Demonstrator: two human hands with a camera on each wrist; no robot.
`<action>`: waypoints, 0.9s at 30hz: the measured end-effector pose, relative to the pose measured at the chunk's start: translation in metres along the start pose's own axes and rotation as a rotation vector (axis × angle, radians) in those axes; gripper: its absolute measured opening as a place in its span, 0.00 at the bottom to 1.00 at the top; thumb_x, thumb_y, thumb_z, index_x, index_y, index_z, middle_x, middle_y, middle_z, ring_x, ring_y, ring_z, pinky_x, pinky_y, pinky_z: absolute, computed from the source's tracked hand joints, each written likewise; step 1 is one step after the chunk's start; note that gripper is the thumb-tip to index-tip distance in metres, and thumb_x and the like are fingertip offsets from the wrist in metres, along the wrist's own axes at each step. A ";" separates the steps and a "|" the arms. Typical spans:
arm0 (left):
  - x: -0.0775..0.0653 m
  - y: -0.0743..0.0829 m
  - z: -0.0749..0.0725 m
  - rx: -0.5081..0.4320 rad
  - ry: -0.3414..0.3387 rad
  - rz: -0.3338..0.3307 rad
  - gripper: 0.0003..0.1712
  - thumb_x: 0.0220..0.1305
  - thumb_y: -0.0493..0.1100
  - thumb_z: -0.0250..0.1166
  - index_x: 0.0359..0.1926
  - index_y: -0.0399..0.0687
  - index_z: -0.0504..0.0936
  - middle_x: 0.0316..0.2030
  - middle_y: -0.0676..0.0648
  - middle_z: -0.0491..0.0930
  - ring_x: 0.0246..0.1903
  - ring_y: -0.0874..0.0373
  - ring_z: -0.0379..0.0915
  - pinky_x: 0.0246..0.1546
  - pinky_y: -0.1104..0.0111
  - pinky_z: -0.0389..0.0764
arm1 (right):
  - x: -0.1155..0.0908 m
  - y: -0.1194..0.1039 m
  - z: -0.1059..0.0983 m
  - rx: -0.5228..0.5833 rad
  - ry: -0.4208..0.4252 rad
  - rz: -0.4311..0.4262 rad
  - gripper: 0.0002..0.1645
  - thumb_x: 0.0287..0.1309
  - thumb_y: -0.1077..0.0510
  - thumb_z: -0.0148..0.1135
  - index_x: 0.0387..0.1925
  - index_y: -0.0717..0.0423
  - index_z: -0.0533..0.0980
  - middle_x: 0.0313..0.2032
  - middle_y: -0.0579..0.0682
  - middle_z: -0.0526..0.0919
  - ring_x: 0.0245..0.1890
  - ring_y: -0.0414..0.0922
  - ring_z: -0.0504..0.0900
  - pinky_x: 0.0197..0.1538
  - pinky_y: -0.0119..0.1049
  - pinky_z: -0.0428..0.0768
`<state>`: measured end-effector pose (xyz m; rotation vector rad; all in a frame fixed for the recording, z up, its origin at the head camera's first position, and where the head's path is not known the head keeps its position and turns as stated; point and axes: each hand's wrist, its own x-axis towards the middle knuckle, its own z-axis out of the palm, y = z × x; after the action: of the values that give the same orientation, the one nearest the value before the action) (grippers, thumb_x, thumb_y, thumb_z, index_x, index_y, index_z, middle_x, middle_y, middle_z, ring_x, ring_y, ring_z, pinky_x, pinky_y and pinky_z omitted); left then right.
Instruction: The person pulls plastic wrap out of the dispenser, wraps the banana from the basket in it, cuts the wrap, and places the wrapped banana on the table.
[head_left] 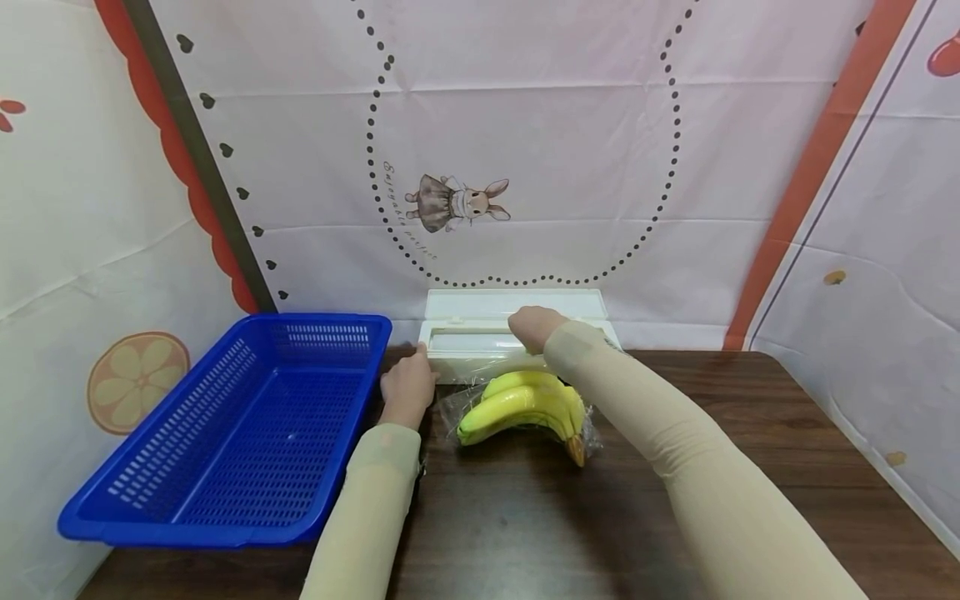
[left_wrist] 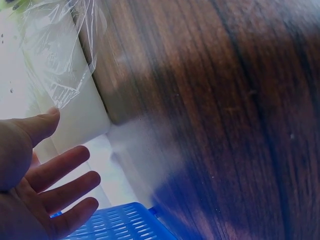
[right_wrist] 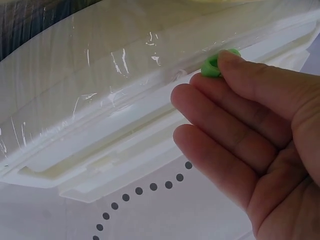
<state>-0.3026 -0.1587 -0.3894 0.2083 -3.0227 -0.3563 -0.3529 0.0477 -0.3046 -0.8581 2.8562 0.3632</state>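
Note:
A long white cling film dispenser (head_left: 480,369) with its lid raised stands at the back of the table. Clear film (right_wrist: 120,65) stretches over its front edge. My right hand (head_left: 536,327) is above the dispenser's right part, and in the right wrist view it pinches a small green slide cutter (right_wrist: 212,66) between thumb and forefinger, at the film edge. At the dispenser's left end is my left hand (head_left: 408,385), its thumb touching the film or front wall and its visible fingers (left_wrist: 65,192) extended. Bananas (head_left: 528,404) lie on film just before the dispenser.
To the left, a blue plastic basket (head_left: 330,492) with perforated sides stands close beside my left forearm. The dark wooden table (head_left: 510,533) extends to the front and right. A printed white cloth (head_left: 525,150) hangs directly behind the dispenser.

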 end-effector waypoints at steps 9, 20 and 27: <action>0.000 0.001 -0.001 0.001 0.010 0.001 0.36 0.64 0.52 0.60 0.70 0.50 0.60 0.42 0.40 0.83 0.30 0.46 0.78 0.34 0.51 0.78 | -0.003 0.002 -0.003 0.029 -0.007 0.014 0.10 0.45 0.72 0.63 0.28 0.55 0.77 0.29 0.50 0.82 0.30 0.45 0.79 0.41 0.37 0.80; 0.001 0.000 0.001 -0.003 0.016 -0.003 0.36 0.64 0.52 0.61 0.70 0.50 0.60 0.43 0.40 0.83 0.31 0.45 0.79 0.34 0.50 0.78 | -0.007 0.004 -0.002 0.028 -0.009 0.026 0.08 0.46 0.70 0.65 0.27 0.56 0.77 0.28 0.49 0.81 0.30 0.45 0.79 0.41 0.37 0.80; 0.001 -0.001 0.003 -0.005 0.017 -0.005 0.37 0.64 0.52 0.61 0.70 0.50 0.59 0.43 0.40 0.83 0.31 0.46 0.79 0.33 0.51 0.78 | -0.008 0.006 0.000 0.026 -0.008 0.027 0.09 0.46 0.69 0.66 0.31 0.56 0.78 0.30 0.50 0.82 0.32 0.46 0.80 0.43 0.38 0.80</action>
<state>-0.3041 -0.1595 -0.3922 0.2179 -3.0048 -0.3599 -0.3498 0.0571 -0.3013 -0.8127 2.8606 0.3317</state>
